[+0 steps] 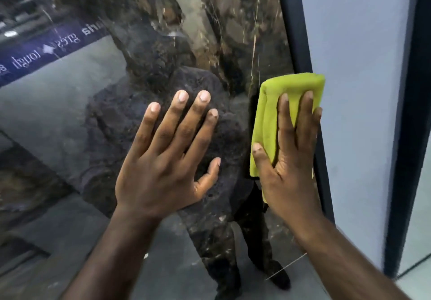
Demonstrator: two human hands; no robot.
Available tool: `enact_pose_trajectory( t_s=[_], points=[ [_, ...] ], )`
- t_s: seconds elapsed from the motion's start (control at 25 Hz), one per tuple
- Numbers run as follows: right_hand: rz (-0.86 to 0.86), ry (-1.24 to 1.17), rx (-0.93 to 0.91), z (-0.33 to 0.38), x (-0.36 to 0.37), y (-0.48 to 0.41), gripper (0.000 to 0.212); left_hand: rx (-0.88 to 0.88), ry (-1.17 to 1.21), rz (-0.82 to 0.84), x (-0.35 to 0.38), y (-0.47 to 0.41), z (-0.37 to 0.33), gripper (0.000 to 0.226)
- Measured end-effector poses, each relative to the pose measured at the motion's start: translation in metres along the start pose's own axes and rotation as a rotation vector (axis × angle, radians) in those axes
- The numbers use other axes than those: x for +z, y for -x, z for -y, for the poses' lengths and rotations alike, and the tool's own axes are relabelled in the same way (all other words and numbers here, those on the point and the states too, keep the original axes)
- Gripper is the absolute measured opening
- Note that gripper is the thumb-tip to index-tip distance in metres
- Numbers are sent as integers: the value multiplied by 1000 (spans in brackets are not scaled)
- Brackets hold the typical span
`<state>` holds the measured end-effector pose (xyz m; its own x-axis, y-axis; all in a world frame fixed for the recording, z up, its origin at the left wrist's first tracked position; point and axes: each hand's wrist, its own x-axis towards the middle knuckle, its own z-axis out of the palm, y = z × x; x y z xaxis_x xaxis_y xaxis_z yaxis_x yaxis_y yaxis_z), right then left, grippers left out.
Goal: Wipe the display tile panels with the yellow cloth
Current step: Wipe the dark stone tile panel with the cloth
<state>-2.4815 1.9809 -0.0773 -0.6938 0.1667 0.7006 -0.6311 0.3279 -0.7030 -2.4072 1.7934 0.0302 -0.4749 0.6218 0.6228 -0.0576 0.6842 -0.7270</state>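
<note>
- Over at the right edge of the dark marble tile panel [233, 19], the folded yellow cloth [279, 89] is pinned flat under the right hand [291, 159]. Fingers straight, nothing gripped, just palm pressure. The left hand [168, 159] lies spread and released on the glossy tile just beside it. How would you do this bit?

- I'd run the cloth down along the dark frame strip [296, 31] in one long overlapping pass, so grime doesn't collect in that seam. Honestly the bare left hand is the problem. On a surface this shiny it probably leaves prints, so wipe that patch afterwards. The pale panel [354, 66] to the right looks like the next one, with another dark strip [410, 136] past it. Reflections like the mirrored blue sign [46, 50] make smears hard to judge, so check from an angle.
</note>
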Motion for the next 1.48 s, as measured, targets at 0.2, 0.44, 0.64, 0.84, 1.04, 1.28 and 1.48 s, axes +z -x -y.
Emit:
enact_pose_trajectory(
  t_s=[0.2,0.44,0.64,0.84,1.04,1.28,1.48],
  points=[
    [-24,27,-145,-7,-6,-9,84,2,-16,-9,-1,1,0,74],
    [68,-73,-48,17,-10,-16,79,-3,-18,-18,-1,1,-1,74],
    [35,17,-150,-14,-5,10,74,-12,14,-11,-1,3,-3,73],
    [66,-87,-4,21,-7,-19,83,-9,29,-22,-1,-1,0,72],
    [32,9,-114,-7,3,16,80,-13,64,-28,2,3,0,71],
    [38,-69,-54,39,12,-11,83,-14,91,-61,4,0,1,66],
    [-159,-91,78,3,30,34,75,-15,113,-69,6,-1,-1,60]
  ],
)
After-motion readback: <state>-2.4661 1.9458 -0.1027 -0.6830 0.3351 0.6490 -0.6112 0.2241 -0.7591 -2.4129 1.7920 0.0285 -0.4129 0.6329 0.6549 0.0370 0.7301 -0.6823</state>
